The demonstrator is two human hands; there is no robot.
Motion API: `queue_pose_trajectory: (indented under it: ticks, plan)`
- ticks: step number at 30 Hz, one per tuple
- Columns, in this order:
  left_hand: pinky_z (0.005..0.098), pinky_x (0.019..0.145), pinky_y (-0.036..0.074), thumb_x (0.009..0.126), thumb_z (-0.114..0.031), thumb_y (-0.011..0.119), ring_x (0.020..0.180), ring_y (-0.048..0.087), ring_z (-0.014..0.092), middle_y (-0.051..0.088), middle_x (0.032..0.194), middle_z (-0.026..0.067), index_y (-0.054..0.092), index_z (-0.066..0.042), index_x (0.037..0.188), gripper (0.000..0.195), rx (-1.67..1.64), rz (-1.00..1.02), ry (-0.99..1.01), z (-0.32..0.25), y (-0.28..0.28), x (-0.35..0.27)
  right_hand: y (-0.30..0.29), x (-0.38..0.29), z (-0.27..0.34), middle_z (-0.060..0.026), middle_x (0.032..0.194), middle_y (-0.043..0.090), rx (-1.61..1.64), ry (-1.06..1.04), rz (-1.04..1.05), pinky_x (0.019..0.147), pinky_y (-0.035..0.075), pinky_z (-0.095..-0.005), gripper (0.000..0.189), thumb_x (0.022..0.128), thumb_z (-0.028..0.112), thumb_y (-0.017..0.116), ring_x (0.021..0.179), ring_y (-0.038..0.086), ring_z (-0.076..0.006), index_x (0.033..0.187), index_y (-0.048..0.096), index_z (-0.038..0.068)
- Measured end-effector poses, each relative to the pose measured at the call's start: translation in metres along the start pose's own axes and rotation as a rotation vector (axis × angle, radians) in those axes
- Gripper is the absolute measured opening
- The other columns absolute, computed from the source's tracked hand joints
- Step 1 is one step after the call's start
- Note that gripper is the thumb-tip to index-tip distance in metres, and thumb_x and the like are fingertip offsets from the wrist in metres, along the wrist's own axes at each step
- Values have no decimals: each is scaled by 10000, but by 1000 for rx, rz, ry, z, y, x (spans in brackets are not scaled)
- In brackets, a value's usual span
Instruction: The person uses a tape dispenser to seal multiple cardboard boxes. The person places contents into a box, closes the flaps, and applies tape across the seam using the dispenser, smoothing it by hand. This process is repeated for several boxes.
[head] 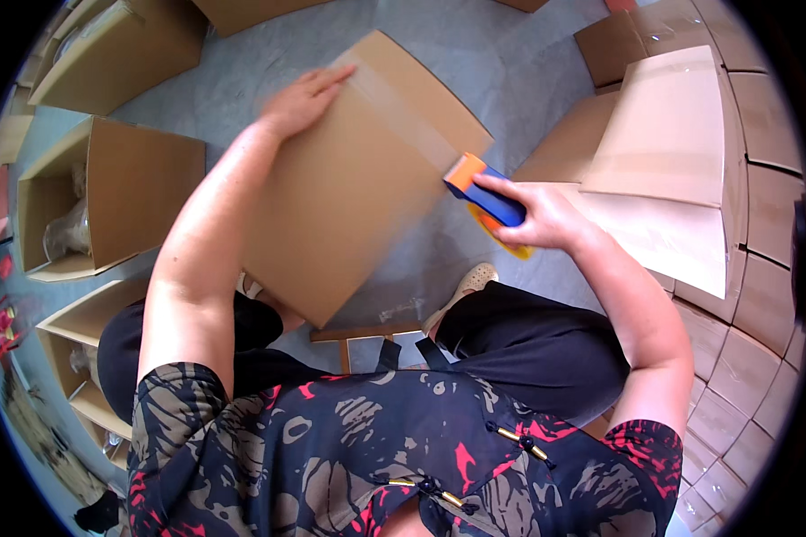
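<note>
A brown cardboard box (336, 194) stands tilted on the floor between my knees. A strip of clear packing tape (403, 114) runs along its surface near the far edge. My left hand (309, 101) lies against the box at its far left side, fingers extended near the end of the tape strip. In my right hand (537, 211) is a blue and orange tape gun (490, 194) with a yellow-rimmed roll. Its orange head is at the box's right edge, by the other end of the strip. Both the left hand and the box are slightly blurred.
Open cartons (127, 194) with clear plastic wrapping inside line my left. At the right, a carton with raised flaps (658, 134) stands before a wall of stacked cardboard boxes (772, 215). Grey floor (242, 74) shows between them. My shoe (470, 282) is just below the tape gun.
</note>
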State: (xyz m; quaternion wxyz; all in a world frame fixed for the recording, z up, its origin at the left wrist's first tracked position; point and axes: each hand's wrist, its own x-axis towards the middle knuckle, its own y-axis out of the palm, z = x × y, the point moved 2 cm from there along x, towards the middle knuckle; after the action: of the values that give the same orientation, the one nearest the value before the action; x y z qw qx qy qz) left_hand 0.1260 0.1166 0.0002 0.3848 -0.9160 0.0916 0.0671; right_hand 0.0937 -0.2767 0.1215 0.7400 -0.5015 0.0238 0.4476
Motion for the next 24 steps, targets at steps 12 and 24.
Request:
queue_pose_trajectory:
  ticks: [12, 24]
  plan:
    - [409, 1015, 496, 1012, -365, 402, 1227, 590, 324, 425, 1535, 92, 583, -442, 1347, 388, -36, -111, -89, -85, 80, -48, 63, -87, -111, -162, 1059, 574, -64, -23, -74, 855, 533, -419, 878, 725, 167, 817, 957, 625, -368, 1499, 425, 303]
    - [372, 1091, 419, 1040, -304, 435, 1276, 533, 279, 478, 1484, 64, 619, -368, 1335, 354, -384, -152, 74, -10, 52, 13, -5, -47, -25, -170, 1068, 637, -87, -133, -214, 838, 542, -398, 806, 747, 141, 799, 923, 657, -335, 1477, 483, 273]
